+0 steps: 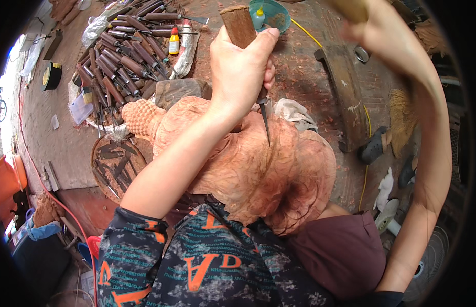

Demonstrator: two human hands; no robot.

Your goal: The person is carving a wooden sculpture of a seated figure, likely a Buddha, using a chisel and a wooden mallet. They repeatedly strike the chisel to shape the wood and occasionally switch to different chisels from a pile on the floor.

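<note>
My left hand (240, 74) is closed round the thick wooden handle of a carving chisel (239, 26). The chisel's narrow dark blade points down, its tip at the surface of a reddish-brown wood carving (222, 163). A knobbly, bead-covered head forms the carving's left end; its body has flowing grooves and lies close against my lap. Raised at the upper right, my right hand (373, 30) is smeared by motion. It grips a yellowish-brown tool, apparently a wooden mallet (349, 7), cut off by the top edge.
Many wooden-handled chisels (128, 64) lie heaped at the back left, beside a small yellow bottle (174, 42). A round basket (97, 166) with dark blades sits left of the carving. Behind are a green bowl (282, 19) and a dark wooden beam (345, 97). A fan (427, 266) stands lower right.
</note>
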